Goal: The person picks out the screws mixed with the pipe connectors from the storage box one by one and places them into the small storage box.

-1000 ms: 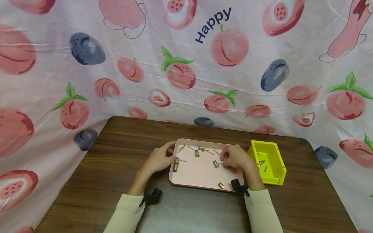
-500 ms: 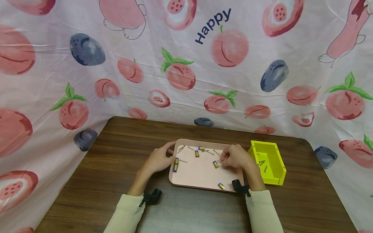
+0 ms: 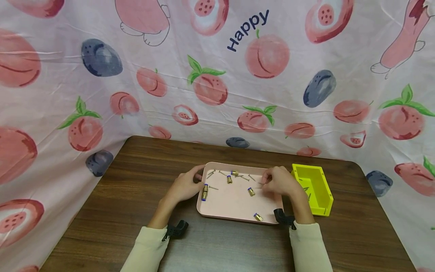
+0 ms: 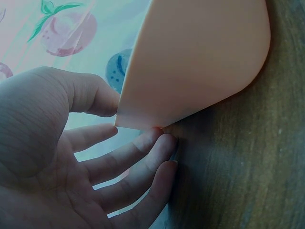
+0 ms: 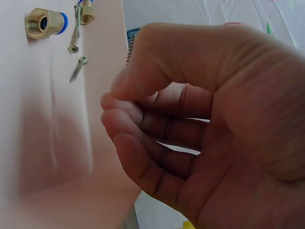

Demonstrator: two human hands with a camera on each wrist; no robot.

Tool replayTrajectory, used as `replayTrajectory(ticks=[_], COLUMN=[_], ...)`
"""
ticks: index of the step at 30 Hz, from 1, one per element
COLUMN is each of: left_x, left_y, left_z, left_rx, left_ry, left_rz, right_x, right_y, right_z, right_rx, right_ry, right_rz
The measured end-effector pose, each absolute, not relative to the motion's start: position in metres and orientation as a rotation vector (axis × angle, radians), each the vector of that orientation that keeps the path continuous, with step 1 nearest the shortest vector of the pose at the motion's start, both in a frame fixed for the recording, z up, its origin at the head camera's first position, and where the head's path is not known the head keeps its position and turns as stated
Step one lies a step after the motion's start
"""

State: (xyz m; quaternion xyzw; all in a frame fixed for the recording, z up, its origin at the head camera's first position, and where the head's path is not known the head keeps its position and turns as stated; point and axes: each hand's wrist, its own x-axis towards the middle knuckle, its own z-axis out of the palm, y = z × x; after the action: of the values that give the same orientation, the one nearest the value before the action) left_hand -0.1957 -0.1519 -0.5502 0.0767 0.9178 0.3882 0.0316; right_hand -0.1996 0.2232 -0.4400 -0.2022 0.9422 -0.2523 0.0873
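My left hand holds the left rim of a shallow pink tray; in the left wrist view its thumb lies on the edge and the fingertips touch the outer wall. Over the tray's right side, my right hand pinches a screw between thumb and fingers. Its threaded end sticks out in the right wrist view; the rest is hidden. Several screws and brass fittings with blue collars lie in the tray. One fitting is near the right hand, another near the front wall.
Right of the tray stands a yellow bin with screws inside, partly behind the right wrist. Two fittings lie end to end along the tray's left wall. A fruit-print cloth hangs behind the wooden table.
My right hand has risen slightly and shifted right with the screw, away from the nearby fitting. The left hand stays at the tray's rim.
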Motion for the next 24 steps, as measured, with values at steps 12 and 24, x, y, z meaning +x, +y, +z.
replayTrajectory(ticks=[12, 24], left_x=[-0.195, -0.196], left_y=[-0.151, -0.151], left_z=[-0.547, -0.548], left_rx=[0.229, 0.215], left_ry=[2.820, 2.809], left_rz=[1.189, 1.194], right_x=[-0.195, -0.184], right_y=[0.249, 0.296], right_z=[-0.425, -0.408], right_rx=[-0.619, -0.494], right_ry=[2.781, 2.882], right_rz=[-0.892, -1.017])
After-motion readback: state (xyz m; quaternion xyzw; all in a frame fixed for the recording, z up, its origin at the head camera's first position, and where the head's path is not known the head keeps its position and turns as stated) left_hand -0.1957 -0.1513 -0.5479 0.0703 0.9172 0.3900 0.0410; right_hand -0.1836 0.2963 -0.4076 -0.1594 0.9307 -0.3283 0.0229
